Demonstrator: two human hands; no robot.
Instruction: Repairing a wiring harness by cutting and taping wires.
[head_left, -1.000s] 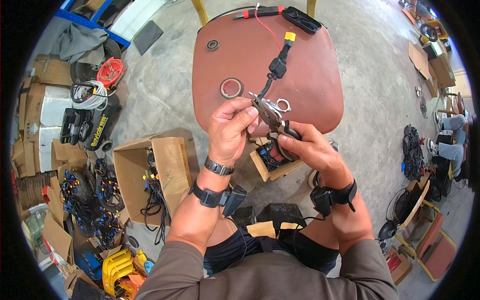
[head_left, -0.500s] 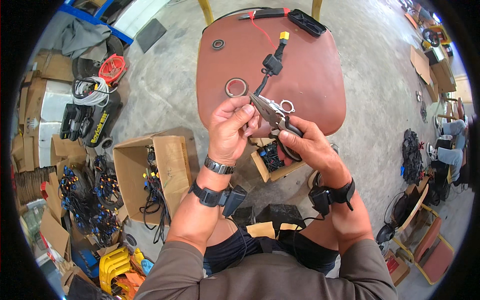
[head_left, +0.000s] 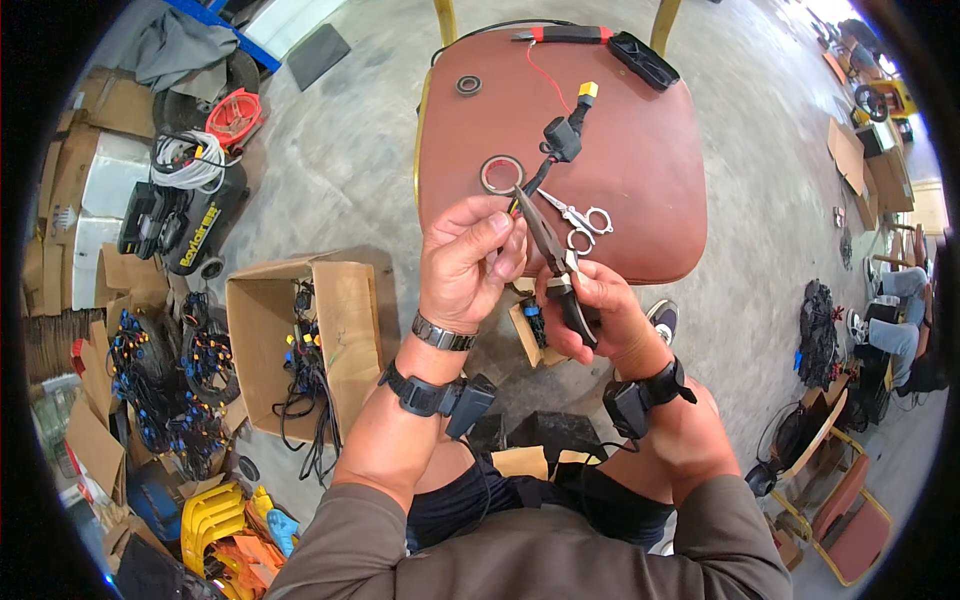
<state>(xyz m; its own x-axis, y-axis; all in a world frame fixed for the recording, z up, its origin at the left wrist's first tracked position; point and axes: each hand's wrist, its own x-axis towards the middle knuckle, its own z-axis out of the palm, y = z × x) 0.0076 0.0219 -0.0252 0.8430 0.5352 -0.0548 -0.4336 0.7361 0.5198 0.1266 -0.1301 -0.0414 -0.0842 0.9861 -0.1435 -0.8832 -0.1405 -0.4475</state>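
My left hand (head_left: 472, 262) pinches the dark sleeved cable (head_left: 535, 182) close to its end, where small coloured wires show. That cable runs over the reddish-brown chair seat (head_left: 640, 210) to a black box-shaped holder (head_left: 562, 138) and a yellow connector (head_left: 588, 92). In my right hand (head_left: 608, 305) is a pair of long-nose pliers (head_left: 543, 235) with dark handles, its jaw tips right beside the cable end. Whether the jaws touch the wires I cannot tell. Small silver scissors (head_left: 575, 215) lie on the seat just past the pliers, near a tape roll (head_left: 502, 175).
On the seat's far part are a small black ring (head_left: 468, 86), a red-and-black handled tool (head_left: 565, 34) and a black case (head_left: 642, 60). Cardboard boxes (head_left: 345, 340) with cables stand on the floor at left. A smaller carton (head_left: 525, 330) sits below my hands.
The pliers have swung more upright, and my right hand has come lower and nearer. More of the scissors shows now. The whole seat appears shifted rightward in view.
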